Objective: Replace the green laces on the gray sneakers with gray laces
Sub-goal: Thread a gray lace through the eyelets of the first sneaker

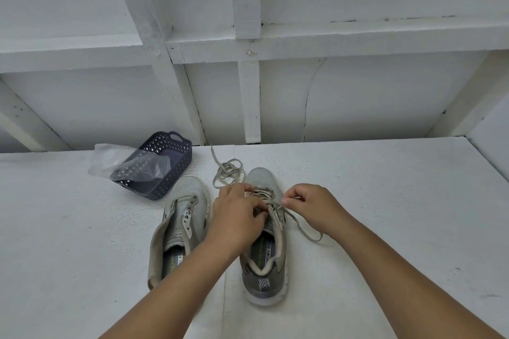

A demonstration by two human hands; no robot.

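Two gray sneakers stand side by side on the white surface, toes pointing away from me. The left sneaker (179, 226) has bare eyelets and no lace. The right sneaker (265, 245) carries a gray lace (300, 226) through its eyelets. My left hand (237, 215) lies over its tongue and grips the lace at the upper eyelets. My right hand (308, 206) pinches the lace's other end just right of the shoe, and that end trails in a loop toward me. A loose gray lace (228, 170) lies coiled beyond the toes.
A dark blue perforated basket (161, 165) sits at the back left with a clear plastic bag (115, 159) draped over its rim. A white framed wall rises just behind the surface's far edge.
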